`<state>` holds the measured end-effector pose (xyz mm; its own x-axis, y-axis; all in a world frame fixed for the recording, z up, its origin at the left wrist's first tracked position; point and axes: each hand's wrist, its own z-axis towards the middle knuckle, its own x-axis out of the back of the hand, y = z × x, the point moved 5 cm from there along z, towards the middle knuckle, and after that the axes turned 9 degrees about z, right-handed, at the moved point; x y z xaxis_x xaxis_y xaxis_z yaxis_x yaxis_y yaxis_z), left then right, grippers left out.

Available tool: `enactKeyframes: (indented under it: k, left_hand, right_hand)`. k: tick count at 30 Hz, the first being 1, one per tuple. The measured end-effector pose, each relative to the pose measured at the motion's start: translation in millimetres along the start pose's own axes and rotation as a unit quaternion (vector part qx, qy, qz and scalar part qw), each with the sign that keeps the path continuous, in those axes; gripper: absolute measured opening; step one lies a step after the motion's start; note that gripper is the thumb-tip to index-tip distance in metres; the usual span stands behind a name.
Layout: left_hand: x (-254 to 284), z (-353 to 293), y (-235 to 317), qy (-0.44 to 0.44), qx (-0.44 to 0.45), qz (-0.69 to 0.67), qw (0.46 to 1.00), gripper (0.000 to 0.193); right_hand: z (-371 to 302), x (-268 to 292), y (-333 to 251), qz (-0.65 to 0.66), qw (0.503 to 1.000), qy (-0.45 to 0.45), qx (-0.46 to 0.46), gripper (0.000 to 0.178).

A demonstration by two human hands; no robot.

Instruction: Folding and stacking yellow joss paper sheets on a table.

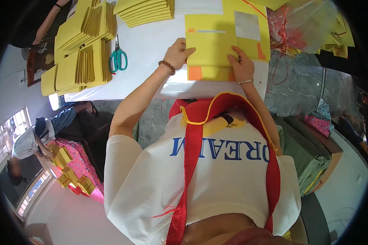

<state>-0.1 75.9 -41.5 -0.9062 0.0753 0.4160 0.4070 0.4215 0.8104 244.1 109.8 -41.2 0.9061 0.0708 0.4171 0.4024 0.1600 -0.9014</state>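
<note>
A folded yellow paper sheet (210, 51) lies near the table's front edge, with orange patches showing along its lower strip. My left hand (177, 54) grips its left edge, thumb on top and the other fingers partly hidden. At the right edge, my right hand (242, 67) pinches the same sheet between thumb and fingers. Beneath and behind it lies more yellow paper (225, 22), bearing a silver square (247, 26) and orange marks. To the left of my left hand rest teal-handled scissors (118, 60), blades pointing away from me.
Stacks of folded yellow paper (77, 67) cover the white table's left end; another pile (145, 12) sits at the back. A clear plastic bag (302, 22) with red string is at the right. Another person's arm (49, 24) shows far left; a seated person (34, 139) handles yellow bundles lower left.
</note>
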Motion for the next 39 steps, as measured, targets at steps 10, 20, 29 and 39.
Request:
enactKeyframes:
  k: [10, 20, 29, 39]
  left_hand:
    - [-48, -43, 85, 0.170, -0.407, 0.423, 0.791, 0.047]
    - [-70, -30, 56, 0.118, -0.355, 0.467, 0.801, 0.050]
    - [-65, -30, 60, 0.107, -0.371, 0.471, 0.793, 0.058]
    - [-77, -32, 65, 0.092, -0.402, 0.603, 0.683, 0.058]
  right_hand:
    - [0, 1, -19, -0.046, 0.997, -0.027, -0.046, 0.036]
    - [-13, 6, -31, -0.131, 0.991, -0.028, 0.010, 0.042]
    - [-49, -14, -28, -0.303, 0.918, -0.184, 0.181, 0.063]
    - [-16, 20, -28, 0.120, 0.977, -0.177, 0.011, 0.043]
